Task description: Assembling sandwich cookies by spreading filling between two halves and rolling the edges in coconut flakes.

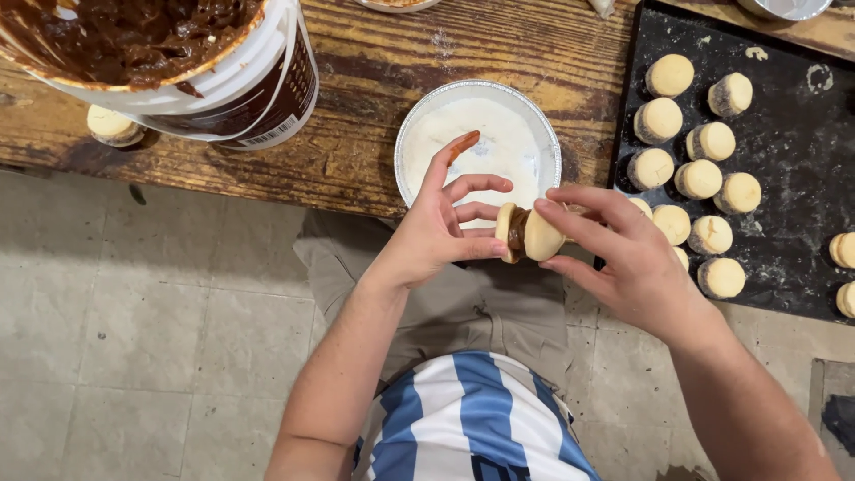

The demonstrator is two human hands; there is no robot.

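A pale round sandwich cookie (534,236) with a brown caramel filling is held on edge between both hands, just in front of the table's edge. My left hand (441,227) grips its left side with thumb and fingers; the index finger points up and has brown filling on its tip. My right hand (623,254) pinches the cookie's right half from the other side. Behind the hands stands a round foil pan (419,125) holding white shredded coconut.
A white bucket (267,85) of brown caramel spread stands at the top left of the wooden table (374,53), a single cookie (114,125) beside it. On the right, a black tray (793,151) carries several filled cookies. Grey floor tiles lie below.
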